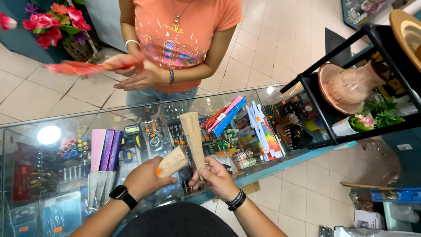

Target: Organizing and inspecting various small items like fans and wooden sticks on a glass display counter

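1. Head view: the left hand [142,177] is closed on a short tan fan [172,162], folded, with its long axis slanting up and to the right from the fist.
2. The right hand [218,177] is clamped on the base of a long tan fan [193,138], also folded, which stands nearly upright and leans slightly left.
3. The 2 fans lie close together above the glass table [52,120]. The short fan's top end comes just beside the long fan's lower part; whether they touch I cannot tell.
4. Each fan rises away from its own hand toward the far side of the table, and the hands sit near each other at the near edge.
5. On the glass to the left lie 3 folded fans [106,150] side by side, pink, purple and dark purple, long axes running toward the wearer.
6. To the right, pink and blue fans [226,115] lie slanted, and rainbow fans [264,131] fan out beside them.
7. Under the glass sit small packaged goods, with striped boxes [244,159] near the right hand.
8. Across the table a second person holds a red fan [83,67], blurred, in both hands.
9. A black shelf [322,115] at right carries a clay vase [348,85], with flowers [55,23] at top left.
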